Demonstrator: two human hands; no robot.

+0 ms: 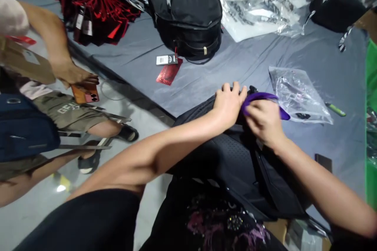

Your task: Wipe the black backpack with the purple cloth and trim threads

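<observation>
Two bare hands meet over the top of a black bag (pixel 212 155) that lies at the near edge of the table, close against the wearer's dark clothing. The right hand (pixel 263 121) has its fingers curled in on a piece of purple cloth (pixel 263 96), pinching it at the bag's upper end; part of the cloth sticks out past the knuckles on the far side. Just beside it, the left hand (pixel 229 104) lies over the bag's top edge with its fingers bent and pointing away; whether it grips the fabric or only presses on it, I cannot tell. A dotted panel shows on the bag's side below the wrists. Farther back on the grey tablecloth (pixel 129 72) stands a black backpack (pixel 188 19) with a white jagged-tooth band, a red tag (pixel 169 73) and a pale tag (pixel 166 60) lying in front of it. To the right of the hands are a clear plastic bag (pixel 300 94), a green pen (pixel 335 109) and a dark flat object (pixel 323 162). A heap of red-corded tags (pixel 88 8) sits at the upper left. Beyond the table's left side, a co-worker's hand (pixel 72 73) holds an orange phone (pixel 79 95).
</observation>
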